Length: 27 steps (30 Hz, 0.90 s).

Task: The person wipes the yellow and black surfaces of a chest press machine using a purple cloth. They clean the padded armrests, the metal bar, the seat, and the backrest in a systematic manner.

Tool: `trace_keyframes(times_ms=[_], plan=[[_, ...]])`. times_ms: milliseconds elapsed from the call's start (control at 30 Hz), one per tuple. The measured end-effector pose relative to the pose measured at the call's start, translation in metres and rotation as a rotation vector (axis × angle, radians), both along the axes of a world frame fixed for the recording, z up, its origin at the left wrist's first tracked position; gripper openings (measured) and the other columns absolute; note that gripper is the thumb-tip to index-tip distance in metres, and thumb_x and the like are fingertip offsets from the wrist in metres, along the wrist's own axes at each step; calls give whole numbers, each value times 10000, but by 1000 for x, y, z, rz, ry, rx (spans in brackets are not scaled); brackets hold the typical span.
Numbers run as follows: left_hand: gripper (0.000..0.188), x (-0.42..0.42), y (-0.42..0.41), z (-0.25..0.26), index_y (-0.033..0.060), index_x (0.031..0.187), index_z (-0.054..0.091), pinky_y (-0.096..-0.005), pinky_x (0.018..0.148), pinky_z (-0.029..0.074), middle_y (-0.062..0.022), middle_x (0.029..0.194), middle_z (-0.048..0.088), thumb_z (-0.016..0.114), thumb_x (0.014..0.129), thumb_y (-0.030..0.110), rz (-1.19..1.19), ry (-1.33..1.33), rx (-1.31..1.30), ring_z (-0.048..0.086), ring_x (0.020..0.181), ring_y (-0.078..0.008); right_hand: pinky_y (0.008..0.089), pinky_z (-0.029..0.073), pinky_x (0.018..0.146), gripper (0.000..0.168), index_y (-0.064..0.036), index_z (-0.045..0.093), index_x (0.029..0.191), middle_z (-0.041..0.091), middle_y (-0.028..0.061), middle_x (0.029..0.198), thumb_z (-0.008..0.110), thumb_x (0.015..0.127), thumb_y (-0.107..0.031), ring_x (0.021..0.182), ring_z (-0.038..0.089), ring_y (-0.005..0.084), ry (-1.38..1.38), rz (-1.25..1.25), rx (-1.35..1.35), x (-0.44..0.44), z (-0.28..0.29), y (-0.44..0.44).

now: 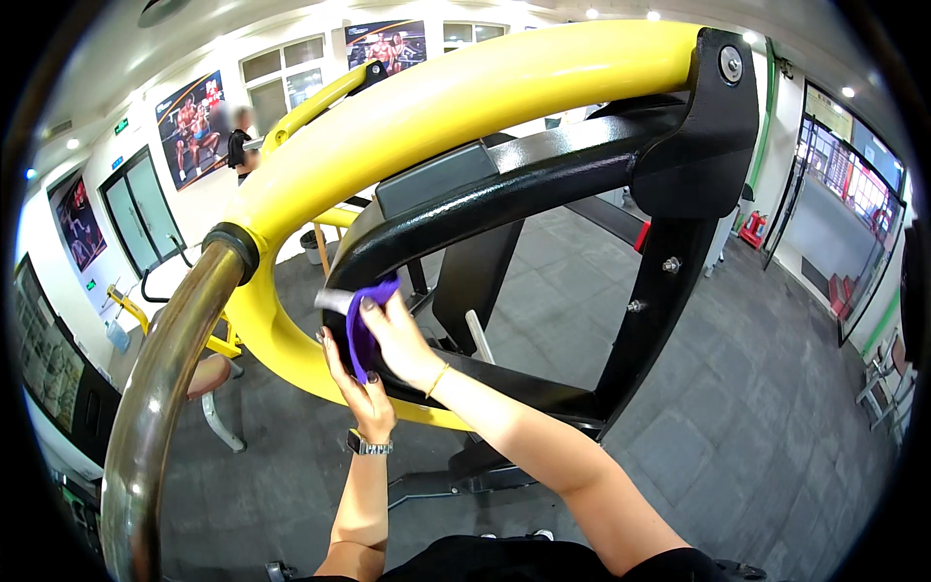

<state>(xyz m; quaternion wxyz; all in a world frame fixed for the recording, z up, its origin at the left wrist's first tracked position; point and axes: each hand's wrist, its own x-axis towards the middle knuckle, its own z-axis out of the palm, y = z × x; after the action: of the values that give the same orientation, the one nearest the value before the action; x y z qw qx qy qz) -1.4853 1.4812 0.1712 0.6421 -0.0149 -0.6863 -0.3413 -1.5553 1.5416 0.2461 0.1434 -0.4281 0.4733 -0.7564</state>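
Before me stands a gym machine with a curved black steel frame [465,200] and a thick yellow tubular arm [451,94]. A purple cloth [359,335] lies against the rounded black end of the frame. My right hand [396,338] grips the cloth's upper part, thumb on top. My left hand [364,396], with a watch [369,442] at the wrist, is raised just below, its fingertips beside the black part and at the cloth's lower edge; whether it grips the cloth is hard to tell. A pale short bar [336,299] shows beside the cloth, blurred.
A worn metal handle tube [171,364] curves down at left. A padded seat [209,376] on a bent leg stands behind it. A person [239,149] is at the far wall. Fire extinguishers [753,228] and a glass door [851,211] are at right.
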Motion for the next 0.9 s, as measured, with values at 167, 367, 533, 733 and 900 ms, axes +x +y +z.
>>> trace_keyframes(times_ms=[167, 367, 533, 733, 900], plan=[[682, -8, 0, -2, -58, 1437, 240, -475, 1147, 157, -242, 1519, 240, 421, 965, 400, 21, 36, -57, 211, 1416, -390, 377, 132, 1170, 678, -46, 98, 1511, 100, 200, 1565, 476, 961, -169, 1456, 108, 309, 500, -144, 245, -1, -67, 11], [635, -12, -2, -5, -49, 1405, 311, -517, 1141, 161, -260, 1500, 272, 560, 870, 184, 182, -14, -133, 230, 1394, -439, 486, 136, 1159, 616, -88, 248, 1485, 148, 152, 1571, 461, 949, -306, 1459, 104, 313, 769, -277, 639, -8, -114, 57], [650, -16, -2, -5, -26, 1387, 350, -550, 1131, 166, -276, 1509, 236, 612, 802, 82, 343, -51, -235, 206, 1395, -462, 493, 151, 1148, 609, -108, 270, 1477, 172, 146, 1565, 445, 959, -378, 1453, 134, 320, 794, -362, 736, -20, -155, 111], [643, -21, 4, -3, -19, 1371, 361, -565, 1122, 184, -283, 1502, 241, 620, 790, 74, 386, -68, -197, 221, 1383, -476, 478, 215, 1131, 622, -34, 341, 1435, 256, 168, 1534, 498, 942, -381, 1429, 209, 341, 562, -587, 907, -56, -248, 207], [731, -22, 31, 24, -11, 1426, 270, -497, 1143, 173, -222, 1492, 264, 613, 785, 58, 368, 33, 67, 234, 1391, -402, 418, 206, 1158, 637, -2, 316, 1434, 229, 225, 1526, 465, 956, -395, 1421, 199, 375, 354, -543, 1039, -74, -273, 247]])
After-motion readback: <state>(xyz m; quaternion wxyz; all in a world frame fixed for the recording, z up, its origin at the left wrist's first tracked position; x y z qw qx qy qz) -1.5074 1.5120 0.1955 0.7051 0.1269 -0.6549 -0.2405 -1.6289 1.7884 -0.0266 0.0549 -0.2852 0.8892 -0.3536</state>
